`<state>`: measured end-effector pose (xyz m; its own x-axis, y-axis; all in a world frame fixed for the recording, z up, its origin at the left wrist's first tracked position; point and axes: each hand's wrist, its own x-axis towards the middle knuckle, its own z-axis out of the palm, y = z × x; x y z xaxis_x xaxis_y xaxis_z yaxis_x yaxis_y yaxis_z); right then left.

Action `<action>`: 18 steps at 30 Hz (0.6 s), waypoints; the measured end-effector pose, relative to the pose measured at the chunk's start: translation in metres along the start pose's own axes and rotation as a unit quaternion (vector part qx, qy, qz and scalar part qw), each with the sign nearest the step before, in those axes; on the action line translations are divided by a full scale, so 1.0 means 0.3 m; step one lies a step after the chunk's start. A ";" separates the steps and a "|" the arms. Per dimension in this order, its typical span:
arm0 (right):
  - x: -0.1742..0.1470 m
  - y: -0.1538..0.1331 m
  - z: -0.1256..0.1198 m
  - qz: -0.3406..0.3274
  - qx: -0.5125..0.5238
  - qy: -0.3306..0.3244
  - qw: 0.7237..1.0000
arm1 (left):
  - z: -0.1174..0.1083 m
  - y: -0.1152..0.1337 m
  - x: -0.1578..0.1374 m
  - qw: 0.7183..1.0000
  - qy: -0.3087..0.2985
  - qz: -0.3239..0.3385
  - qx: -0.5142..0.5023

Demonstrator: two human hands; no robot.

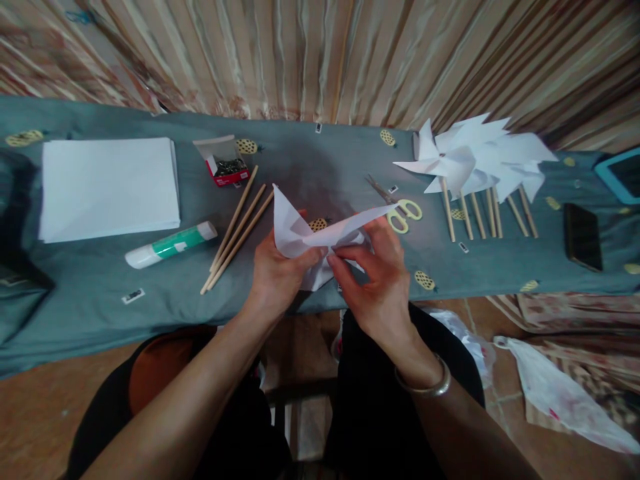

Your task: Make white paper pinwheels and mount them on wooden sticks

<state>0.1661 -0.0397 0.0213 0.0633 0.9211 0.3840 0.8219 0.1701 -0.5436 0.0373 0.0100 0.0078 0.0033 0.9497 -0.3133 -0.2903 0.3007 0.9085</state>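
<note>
Between my hands, over the table's front edge, is a white paper pinwheel (330,235) with its corners folded inward. My left hand (277,270) is closed on its left side, the thumb pressed near the centre. My right hand (377,273) pinches at the centre with thumb and index finger, while its other fingers are behind the paper. Whether a small pin sits in that pinch, I cannot tell. Just beyond the right hand lie scissors (407,210) with pale yellow handles. Left of my left hand rest three wooden sticks (235,240).
An open red box (230,170) of small dark pins stands behind the sticks. Farther left are a stack of white paper (110,190) and a green-and-white tube (170,245). Several finished pinwheels (480,157) lie at the right, beside a dark phone (583,237). A curtain (300,60) hangs behind.
</note>
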 end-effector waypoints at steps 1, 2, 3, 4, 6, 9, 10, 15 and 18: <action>0.000 -0.001 -0.007 -0.011 0.000 0.006 1.000 | -0.005 0.000 0.005 1.000 -0.001 -0.001 -0.012; 0.003 0.005 -0.018 -0.021 0.002 0.014 1.000 | -0.010 0.002 0.011 1.000 0.000 -0.001 -0.024; 0.009 0.017 -0.032 -0.025 0.006 0.023 0.999 | -0.016 0.005 0.018 0.999 0.004 0.001 -0.034; 0.017 0.038 -0.050 -0.023 0.013 0.035 0.999 | -0.022 0.012 0.024 0.999 0.011 0.006 -0.043; 0.038 0.104 -0.090 0.030 0.029 0.067 0.997 | -0.034 0.031 0.035 0.998 0.029 0.020 -0.052; 0.057 0.224 -0.145 0.120 0.091 0.116 0.982 | -0.050 0.065 0.043 0.996 0.048 0.040 -0.066; 0.055 0.257 -0.157 0.144 0.092 0.110 0.979 | -0.054 0.075 0.044 0.995 0.051 0.045 -0.072; 0.012 0.311 -0.154 0.122 0.053 -0.060 0.989 | -0.064 0.086 0.039 0.996 0.053 0.046 -0.062; -0.002 0.303 -0.134 0.062 0.004 -0.081 0.995 | -0.063 0.077 0.039 0.996 0.052 0.048 -0.061</action>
<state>0.2636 -0.0388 0.0017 0.0714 0.9795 0.1882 0.8091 0.0535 -0.5852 0.0124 0.0263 0.0200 -0.1280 0.9572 -0.2595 -0.3979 0.1901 0.8975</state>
